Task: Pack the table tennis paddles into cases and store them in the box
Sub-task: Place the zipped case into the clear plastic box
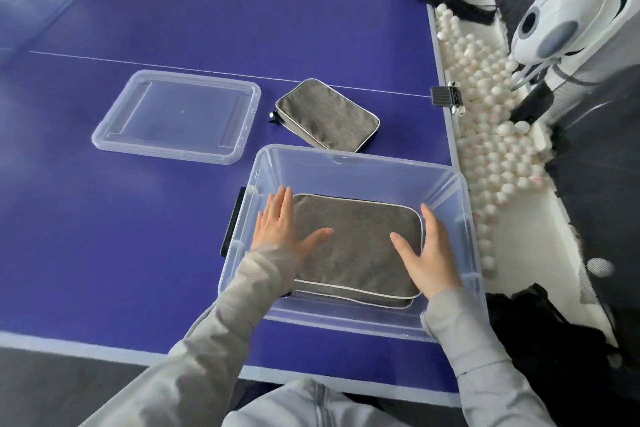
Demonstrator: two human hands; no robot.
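A person's left hand [280,225] and right hand [427,250] lay flat, fingers straight, on opposite edges of a gray case [356,239] inside the clear box [346,165] on the blue table [138,236]. A second case [327,114] sat just beyond the box, beside the lid [176,116].

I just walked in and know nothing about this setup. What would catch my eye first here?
The left hand and right hand lie flat on either side of a grey case inside a clear box at the front of the blue table. Behind it a second grey case lies on the table, the clear lid to its left. Along the table's right edge, white balls heap beside a white machine.
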